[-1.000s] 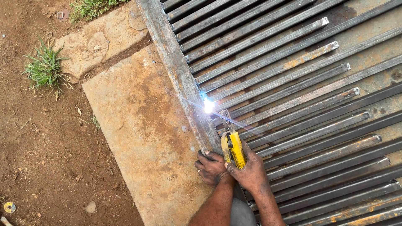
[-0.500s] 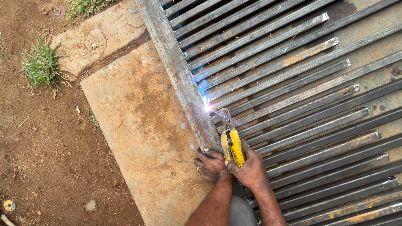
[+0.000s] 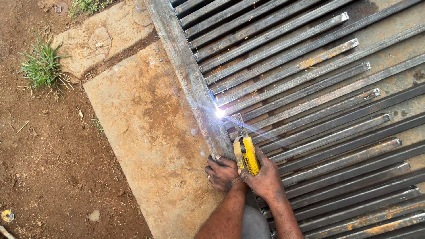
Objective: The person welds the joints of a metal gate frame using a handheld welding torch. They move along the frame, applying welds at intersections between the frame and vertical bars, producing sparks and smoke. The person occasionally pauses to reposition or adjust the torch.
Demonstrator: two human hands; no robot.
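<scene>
Barely shifted, right hand [image 3: 264,177] keeps its grip closed round the yellow electrode holder [image 3: 246,154], arc [image 3: 219,113] glaring white.

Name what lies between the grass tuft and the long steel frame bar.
In the head view, bare red soil and rusty flat slabs separate the grass tuft from the frame bar.

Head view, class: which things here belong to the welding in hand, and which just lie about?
In use: yellow electrode holder in right hand; left hand on frame bar; bright arc; metal slats.
Lying about: grass tuft, stone slab, round disc.
</scene>
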